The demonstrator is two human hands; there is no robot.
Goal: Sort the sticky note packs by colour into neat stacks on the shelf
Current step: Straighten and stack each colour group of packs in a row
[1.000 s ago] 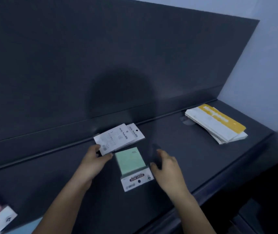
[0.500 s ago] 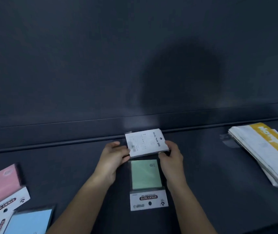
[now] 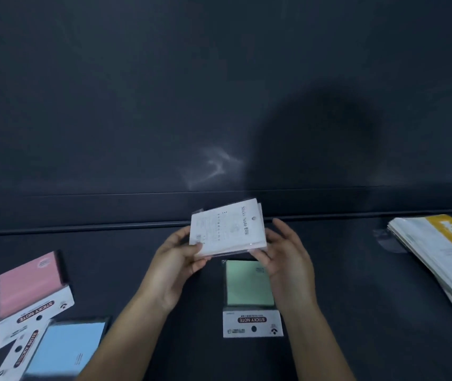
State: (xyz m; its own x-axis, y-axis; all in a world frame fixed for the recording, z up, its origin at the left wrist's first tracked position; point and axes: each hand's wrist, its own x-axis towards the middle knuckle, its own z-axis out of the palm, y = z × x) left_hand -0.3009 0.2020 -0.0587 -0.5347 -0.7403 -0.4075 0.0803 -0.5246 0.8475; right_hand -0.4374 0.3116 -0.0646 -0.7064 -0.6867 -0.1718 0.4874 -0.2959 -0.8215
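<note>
A small bundle of sticky note packs [image 3: 226, 228], white printed backs up, is lifted off the dark shelf [image 3: 356, 284] and tilted. My left hand [image 3: 176, 261] grips its left edge; my right hand [image 3: 285, 257] pinches its lower right corner. Just below them a green sticky note pack [image 3: 246, 287] lies flat with its white header card toward me. At the far left lie a pink pack [image 3: 28, 281] and a blue pack [image 3: 65, 347], their header cards overlapping.
A slanted pile of white and yellow packets [image 3: 439, 259] rests at the right end of the shelf. A dark back panel [image 3: 164, 92] rises behind the shelf, with a ledge along its base.
Both hands have raised the white-backed bundle off the shelf and tilted it. The view has swung left and down, which brings the pink and blue packs further in.
</note>
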